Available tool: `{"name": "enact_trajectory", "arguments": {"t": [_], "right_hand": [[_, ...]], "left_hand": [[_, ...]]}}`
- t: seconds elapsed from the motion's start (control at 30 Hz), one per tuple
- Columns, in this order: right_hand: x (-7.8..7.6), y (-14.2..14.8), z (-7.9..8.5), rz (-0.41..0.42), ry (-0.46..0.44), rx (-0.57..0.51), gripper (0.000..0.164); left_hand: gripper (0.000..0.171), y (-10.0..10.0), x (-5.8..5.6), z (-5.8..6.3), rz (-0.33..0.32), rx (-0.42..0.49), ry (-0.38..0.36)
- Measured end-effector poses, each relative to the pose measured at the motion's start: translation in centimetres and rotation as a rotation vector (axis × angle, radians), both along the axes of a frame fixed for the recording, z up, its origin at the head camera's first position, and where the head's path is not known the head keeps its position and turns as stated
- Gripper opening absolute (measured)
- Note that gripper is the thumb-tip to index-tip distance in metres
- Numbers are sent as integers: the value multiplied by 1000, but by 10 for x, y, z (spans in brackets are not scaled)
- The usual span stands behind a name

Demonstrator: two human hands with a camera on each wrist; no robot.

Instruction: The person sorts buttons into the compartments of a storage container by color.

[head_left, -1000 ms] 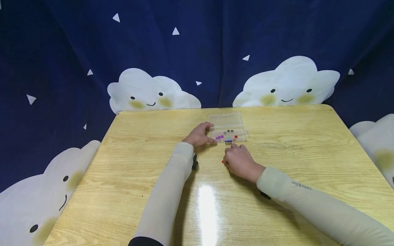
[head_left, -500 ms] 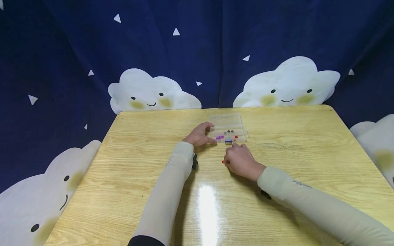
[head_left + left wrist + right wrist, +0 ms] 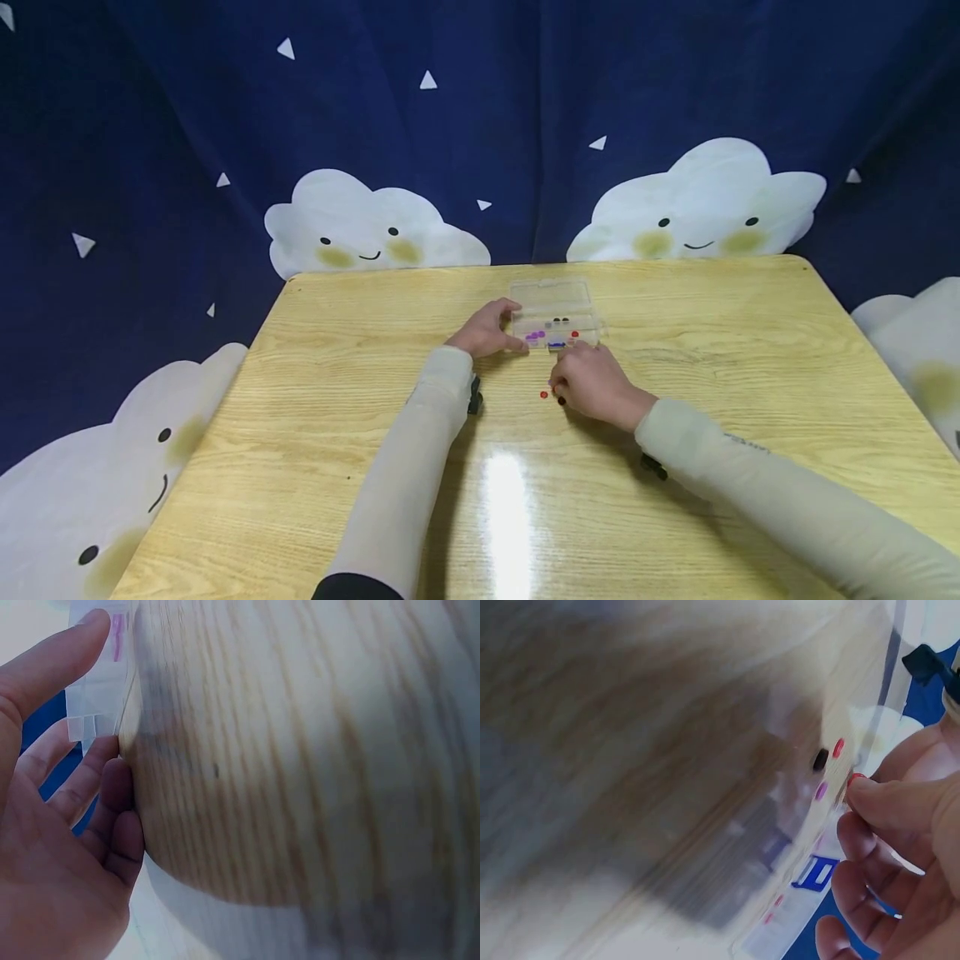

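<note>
A clear plastic box [image 3: 592, 327] lies on the table with its lid [image 3: 551, 293] folded back. My left hand [image 3: 483, 329] grips the box's left end between thumb and fingers. Just in front of the box, my right hand [image 3: 596, 382] pinches a small red disc [image 3: 856, 778] between thumb and index finger. Close to these fingertips, a second red disc [image 3: 838, 748], a black disc [image 3: 821, 759] and a purple disc [image 3: 821, 790] lie on the tabletop. Inside the box are purple discs [image 3: 535, 335], black discs [image 3: 561, 320] and a red disc [image 3: 575, 334].
A blue latch [image 3: 815, 873] sits on the box's front edge. The wooden table [image 3: 360, 417] reaches back to a dark blue curtain [image 3: 525, 100] printed with white clouds. A bright reflection lies on the tabletop in front of the hands.
My right hand has shifted slightly to the right, uncovering the black disc beside the loose red one. The left hand and the box have stayed in place.
</note>
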State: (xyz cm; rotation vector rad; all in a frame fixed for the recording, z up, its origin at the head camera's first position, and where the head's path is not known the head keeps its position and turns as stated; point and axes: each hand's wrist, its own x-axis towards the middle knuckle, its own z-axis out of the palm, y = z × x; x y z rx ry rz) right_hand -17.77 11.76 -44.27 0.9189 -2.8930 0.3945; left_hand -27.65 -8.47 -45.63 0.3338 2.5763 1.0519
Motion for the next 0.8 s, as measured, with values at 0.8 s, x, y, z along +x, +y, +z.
{"name": "enact_trajectory", "arguments": {"t": [0.8], "right_hand": [[-29,13,23,-54,105,-165,6]], "left_hand": [[78,0,-1,0,-4,-9,-2]]}}
